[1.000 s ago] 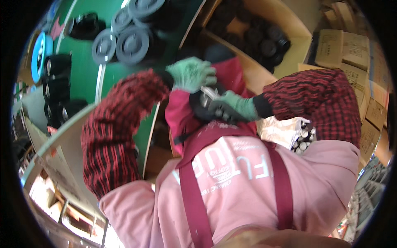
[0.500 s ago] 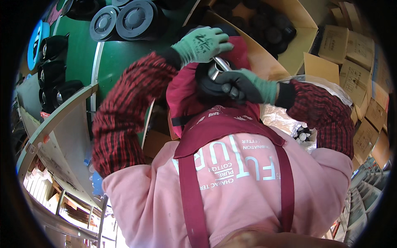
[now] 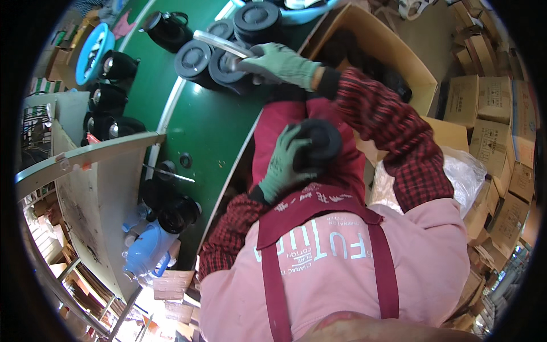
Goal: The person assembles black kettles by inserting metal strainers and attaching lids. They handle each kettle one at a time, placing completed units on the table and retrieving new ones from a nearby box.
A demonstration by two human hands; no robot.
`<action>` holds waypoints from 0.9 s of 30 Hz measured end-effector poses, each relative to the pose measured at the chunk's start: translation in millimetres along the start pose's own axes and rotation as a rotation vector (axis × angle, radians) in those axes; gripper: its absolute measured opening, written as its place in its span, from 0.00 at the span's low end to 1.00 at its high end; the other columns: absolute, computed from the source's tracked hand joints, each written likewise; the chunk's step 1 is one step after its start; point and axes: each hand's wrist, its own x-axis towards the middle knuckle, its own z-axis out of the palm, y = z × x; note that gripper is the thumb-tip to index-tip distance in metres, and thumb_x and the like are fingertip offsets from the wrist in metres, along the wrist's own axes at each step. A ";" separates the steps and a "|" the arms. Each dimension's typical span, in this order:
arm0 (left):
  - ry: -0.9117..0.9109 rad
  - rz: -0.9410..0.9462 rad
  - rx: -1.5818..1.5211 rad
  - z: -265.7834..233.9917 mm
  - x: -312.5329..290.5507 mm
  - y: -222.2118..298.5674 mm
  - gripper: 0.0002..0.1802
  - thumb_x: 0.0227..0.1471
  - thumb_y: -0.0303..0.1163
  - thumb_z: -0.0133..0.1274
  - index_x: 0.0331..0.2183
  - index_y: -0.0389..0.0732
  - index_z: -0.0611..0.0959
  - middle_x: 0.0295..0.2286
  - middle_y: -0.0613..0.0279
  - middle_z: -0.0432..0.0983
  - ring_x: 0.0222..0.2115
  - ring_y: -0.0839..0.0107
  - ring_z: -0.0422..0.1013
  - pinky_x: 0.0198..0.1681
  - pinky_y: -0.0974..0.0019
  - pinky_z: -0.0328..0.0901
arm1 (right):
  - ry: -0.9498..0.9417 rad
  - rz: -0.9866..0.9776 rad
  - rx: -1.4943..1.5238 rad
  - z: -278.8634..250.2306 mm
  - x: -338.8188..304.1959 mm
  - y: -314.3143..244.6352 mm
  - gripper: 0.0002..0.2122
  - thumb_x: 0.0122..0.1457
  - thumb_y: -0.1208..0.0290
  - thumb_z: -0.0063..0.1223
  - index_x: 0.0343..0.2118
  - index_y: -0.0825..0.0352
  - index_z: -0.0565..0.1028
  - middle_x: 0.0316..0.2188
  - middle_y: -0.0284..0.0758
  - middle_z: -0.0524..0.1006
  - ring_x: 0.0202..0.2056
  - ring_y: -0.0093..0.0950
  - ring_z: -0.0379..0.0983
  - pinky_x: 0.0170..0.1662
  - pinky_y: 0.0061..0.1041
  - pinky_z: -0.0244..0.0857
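Note:
My left hand (image 3: 282,162), in a green glove, grips the side of a black round cylinder-like part (image 3: 323,142) resting over my lap. Its fingers curl round the near rim. Stretched over the bench edge, my right hand (image 3: 276,65) is closed on a silvery metal bar (image 3: 219,43) that points to the upper left. Under that hand stand several black cylinders with ringed round ends, such as one black cylinder (image 3: 192,60) and a farther black cylinder (image 3: 257,20). Whether the right fingers touch the nearest of these is unclear.
The green bench (image 3: 199,117) runs along my left. Black jugs (image 3: 168,31) and a blue basin (image 3: 94,54) stand on its far side. A light-blue bottle (image 3: 149,248) is at lower left. An open carton (image 3: 393,40) holds dark parts; stacked boxes (image 3: 491,128) line the right.
My right hand has carried the metal bar from the black part at my lap up to the bench. My left hand has come down onto the black part. The view has shifted.

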 end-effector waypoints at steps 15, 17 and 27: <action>0.559 -0.399 -0.865 -100.6 -59.1 -128.9 0.33 0.69 0.55 0.38 0.61 0.40 0.73 0.56 0.54 0.73 0.56 0.58 0.70 0.62 0.53 0.65 | 0.120 -0.602 -0.612 82.5 -71.7 40.6 0.33 0.58 0.55 0.62 0.65 0.61 0.67 0.59 0.48 0.68 0.58 0.48 0.66 0.62 0.42 0.61; 0.500 -0.520 -1.370 -106.0 -48.5 -125.7 0.45 0.64 0.70 0.34 0.62 0.41 0.72 0.59 0.55 0.71 0.57 0.57 0.70 0.62 0.50 0.65 | 0.147 -0.484 -0.477 118.3 -69.1 63.8 0.36 0.61 0.54 0.58 0.70 0.61 0.60 0.60 0.52 0.66 0.58 0.51 0.65 0.63 0.44 0.59; 0.944 -0.420 -0.267 -123.8 -17.9 -95.2 0.34 0.67 0.45 0.49 0.66 0.36 0.63 0.62 0.49 0.63 0.62 0.59 0.61 0.65 0.56 0.57 | -0.175 -0.534 -0.098 80.5 -57.9 44.3 0.15 0.64 0.67 0.56 0.50 0.69 0.78 0.45 0.46 0.80 0.48 0.43 0.79 0.52 0.33 0.72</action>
